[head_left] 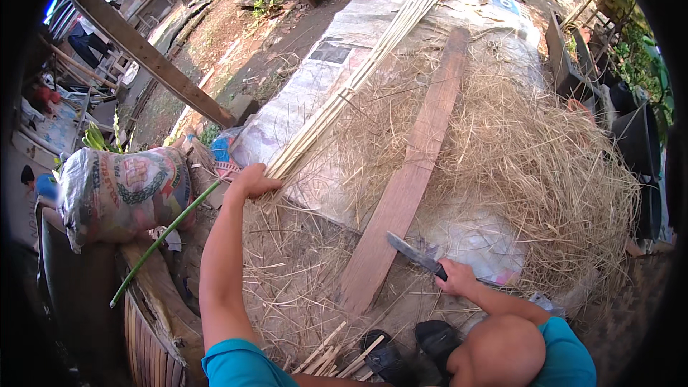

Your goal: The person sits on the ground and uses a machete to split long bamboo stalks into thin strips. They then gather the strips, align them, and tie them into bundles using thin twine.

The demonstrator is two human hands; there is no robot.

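A long bundle of thin pale strips (344,93), like split bamboo, slants from the far edge of the sheet toward me. At its near end my left hand (256,182) is closed over the strips, the fingertips partly hidden. A green stick (165,236) runs down and left from beside that hand; whether the hand touches it I cannot tell. My right hand (456,279) grips the dark handle of a knife (412,251). Its blade points left, with the tip over the near part of a brown wooden plank (412,172).
Dry, straw-like shavings (545,179) heap up right of the plank, over a pale sheet (290,118). A stuffed sack (125,190) stands at left, below a slanting wooden post (150,50). Short cut strips (326,358) and dark sandals (387,358) lie near me. Black buckets (636,140) line the right.
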